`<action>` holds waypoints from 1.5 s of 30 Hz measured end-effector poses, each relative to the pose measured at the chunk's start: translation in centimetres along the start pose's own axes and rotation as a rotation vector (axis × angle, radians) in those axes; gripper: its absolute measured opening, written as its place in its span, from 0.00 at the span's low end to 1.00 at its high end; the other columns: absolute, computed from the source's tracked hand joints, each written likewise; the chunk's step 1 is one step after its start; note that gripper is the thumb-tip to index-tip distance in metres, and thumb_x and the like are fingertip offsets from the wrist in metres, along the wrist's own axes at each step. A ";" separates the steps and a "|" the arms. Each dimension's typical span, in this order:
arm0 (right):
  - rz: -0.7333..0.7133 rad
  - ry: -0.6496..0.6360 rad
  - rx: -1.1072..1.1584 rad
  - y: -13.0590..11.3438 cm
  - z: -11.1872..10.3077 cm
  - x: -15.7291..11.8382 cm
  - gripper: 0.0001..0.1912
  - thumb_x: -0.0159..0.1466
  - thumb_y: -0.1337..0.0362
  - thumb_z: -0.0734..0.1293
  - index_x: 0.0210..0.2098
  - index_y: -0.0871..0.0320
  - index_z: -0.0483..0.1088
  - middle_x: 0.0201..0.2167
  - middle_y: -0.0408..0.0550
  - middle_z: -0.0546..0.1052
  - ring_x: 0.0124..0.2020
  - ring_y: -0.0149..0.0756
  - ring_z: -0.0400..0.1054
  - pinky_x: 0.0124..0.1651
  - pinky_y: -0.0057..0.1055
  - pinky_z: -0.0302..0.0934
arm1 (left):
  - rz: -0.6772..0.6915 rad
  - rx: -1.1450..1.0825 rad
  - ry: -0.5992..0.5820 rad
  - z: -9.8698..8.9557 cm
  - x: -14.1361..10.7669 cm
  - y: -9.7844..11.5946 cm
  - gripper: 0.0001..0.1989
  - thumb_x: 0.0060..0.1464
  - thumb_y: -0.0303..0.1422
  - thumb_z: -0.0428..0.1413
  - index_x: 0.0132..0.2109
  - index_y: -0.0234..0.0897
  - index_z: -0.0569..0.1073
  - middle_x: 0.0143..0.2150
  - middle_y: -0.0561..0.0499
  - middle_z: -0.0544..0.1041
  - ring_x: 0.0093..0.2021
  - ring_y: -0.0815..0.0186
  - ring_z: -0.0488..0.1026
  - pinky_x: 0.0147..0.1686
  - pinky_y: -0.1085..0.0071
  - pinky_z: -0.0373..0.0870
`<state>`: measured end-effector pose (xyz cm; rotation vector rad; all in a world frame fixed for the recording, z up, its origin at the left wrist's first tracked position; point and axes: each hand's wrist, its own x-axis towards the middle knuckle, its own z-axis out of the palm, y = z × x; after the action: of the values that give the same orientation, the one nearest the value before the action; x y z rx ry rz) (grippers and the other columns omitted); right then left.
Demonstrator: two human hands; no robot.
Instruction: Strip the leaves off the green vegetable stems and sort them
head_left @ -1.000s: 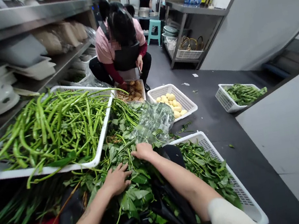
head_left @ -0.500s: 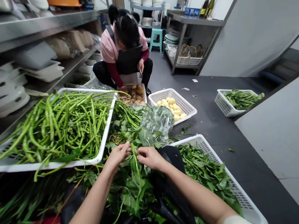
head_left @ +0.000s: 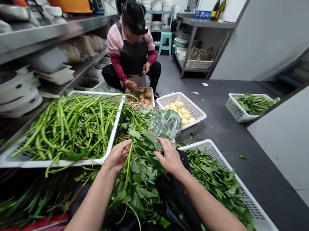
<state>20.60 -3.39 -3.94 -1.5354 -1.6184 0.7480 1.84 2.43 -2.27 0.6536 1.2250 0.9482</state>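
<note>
My left hand (head_left: 120, 155) closes its thumb and fingers around several green stems (head_left: 127, 164) over my lap. Leaves trail from these stems onto a heap of leafy greens (head_left: 142, 184) on a dark apron. My right hand (head_left: 170, 158) is a short way to the right, thumb and fingers apart, its fingertips beside a broad leaf (head_left: 151, 137). Left of my left hand, a white basket (head_left: 90, 161) holds long stripped green stems (head_left: 65, 129). By my right forearm, another white basket (head_left: 252, 203) is filled with leafy greens (head_left: 214, 176).
A co-worker (head_left: 134, 52) squats ahead over a basket of brown potatoes (head_left: 146, 93). Peeled potatoes (head_left: 183, 111) lie in a white basket nearby. A clear plastic bag (head_left: 164, 123) rests in front of me. Metal shelving (head_left: 28, 41) runs along the left; a basket of green pods (head_left: 254, 103) stands right.
My hands have moved apart: the right one has shifted right, off the stems, while the left still holds them. The co-worker's head has lifted, and a potato is now in that person's hand.
</note>
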 end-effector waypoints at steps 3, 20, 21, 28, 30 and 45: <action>-0.128 0.001 0.119 -3.0 -0.3 -0.8 0.10 0.60 0.63 0.59 0.34 0.57 0.72 0.32 0.47 0.73 0.30 0.32 0.65 0.37 0.28 0.60 | -0.001 -0.062 0.003 0.9 -0.1 0.0 0.09 0.40 0.32 0.63 0.27 0.33 0.69 0.20 0.55 0.70 0.19 0.75 0.66 0.18 0.79 0.60; 0.417 -0.144 0.680 -1.0 3.4 1.1 0.07 0.48 0.63 0.60 0.16 0.57 0.58 0.13 0.35 0.56 0.15 0.23 0.46 0.19 0.23 0.42 | 0.175 0.030 0.015 2.0 -2.4 0.3 0.15 0.36 0.40 0.63 0.29 0.33 0.72 0.19 0.59 0.63 0.18 0.77 0.57 0.17 0.79 0.52; 0.483 -0.096 0.706 -0.5 3.7 1.4 0.06 0.48 0.62 0.59 0.17 0.57 0.58 0.13 0.35 0.56 0.14 0.23 0.46 0.17 0.23 0.42 | 0.213 0.075 0.031 2.1 -2.5 -0.1 0.16 0.35 0.42 0.63 0.27 0.33 0.72 0.18 0.59 0.62 0.18 0.76 0.56 0.17 0.78 0.51; 0.539 0.036 0.702 1.4 3.4 2.9 0.11 0.52 0.56 0.57 0.19 0.55 0.54 0.13 0.34 0.52 0.13 0.23 0.41 0.15 0.23 0.40 | 0.318 0.182 0.114 2.1 -3.5 -0.6 0.18 0.33 0.46 0.62 0.21 0.35 0.70 0.18 0.56 0.65 0.22 0.71 0.60 0.22 0.75 0.55; 0.503 0.062 0.685 0.7 2.5 2.7 0.12 0.53 0.55 0.58 0.20 0.56 0.56 0.14 0.34 0.53 0.14 0.23 0.41 0.16 0.23 0.41 | 0.305 0.227 0.085 2.0 -3.8 -0.1 0.20 0.32 0.49 0.62 0.21 0.35 0.70 0.19 0.56 0.65 0.22 0.71 0.60 0.23 0.74 0.55; -0.063 -0.089 0.290 -1.6 4.2 0.7 0.10 0.55 0.64 0.55 0.18 0.56 0.54 0.17 0.39 0.56 0.20 0.29 0.52 0.25 0.26 0.50 | 0.304 0.447 0.025 2.4 -4.3 -1.2 0.18 0.38 0.47 0.57 0.20 0.35 0.68 0.17 0.56 0.64 0.20 0.70 0.59 0.21 0.74 0.55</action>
<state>16.23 -2.45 -4.73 -1.2539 -1.5370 0.9812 4.16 -1.75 -0.64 1.2111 1.3989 0.9365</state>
